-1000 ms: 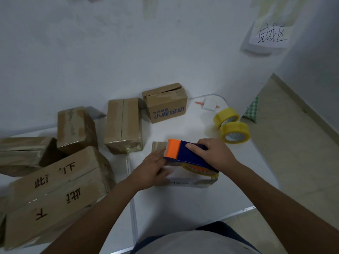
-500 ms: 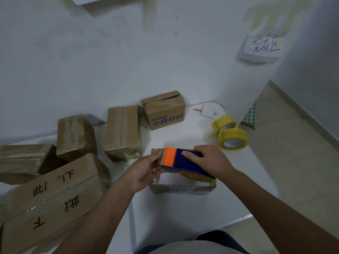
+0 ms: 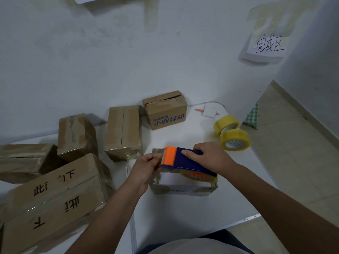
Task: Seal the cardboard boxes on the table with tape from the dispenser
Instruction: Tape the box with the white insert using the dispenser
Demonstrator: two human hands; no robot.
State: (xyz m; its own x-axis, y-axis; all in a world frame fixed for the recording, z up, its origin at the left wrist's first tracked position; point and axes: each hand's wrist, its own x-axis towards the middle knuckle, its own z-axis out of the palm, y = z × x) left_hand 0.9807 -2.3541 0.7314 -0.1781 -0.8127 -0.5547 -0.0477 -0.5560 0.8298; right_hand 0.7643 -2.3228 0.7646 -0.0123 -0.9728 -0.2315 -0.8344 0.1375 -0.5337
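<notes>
Head view: right hand [image 3: 211, 157] grips dispenser [image 3: 185, 161] at frame centre, over small box [image 3: 183, 188]; left hand [image 3: 146, 165] pinches the tape end by the orange blade. Advice: anchor end over box edge, pull flat along seam. Dispenser blue, orange-nosed, roll beneath.

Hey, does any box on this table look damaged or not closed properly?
Yes. The printed box at the back by the wall has its top flap lifted and creased, not lying flat. The box beside it shows a split down its taped seam.
</notes>
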